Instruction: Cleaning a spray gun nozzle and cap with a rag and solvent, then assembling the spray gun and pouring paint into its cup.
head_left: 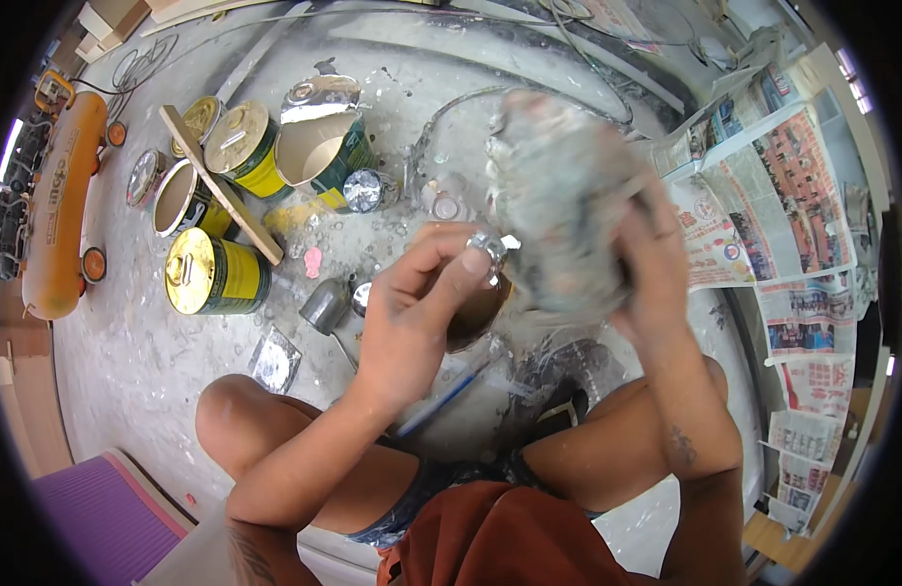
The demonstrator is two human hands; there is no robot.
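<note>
My left hand [412, 317] is closed, with a small shiny metal piece [486, 252] pinched between thumb and fingers. In my right hand [656, 264] is a large, crumpled, paint-stained rag [563, 195], blurred by motion and just right of the metal piece. Below my hands stands a round container [475, 320] with a brownish inside, partly hidden by my left hand. A thin blue stick-like tool [451, 391] lies in front of me. Left of my left hand, a dark grey cup [326, 305] rests on its side on the floor.
Several paint cans, including a yellow-green one [216, 271], stand at the left with a wooden stick [221, 186] across them. An orange air compressor [65, 200] is at the far left. Newspaper sheets [802, 186] cover the right side. A hose [470, 95] runs across the floor.
</note>
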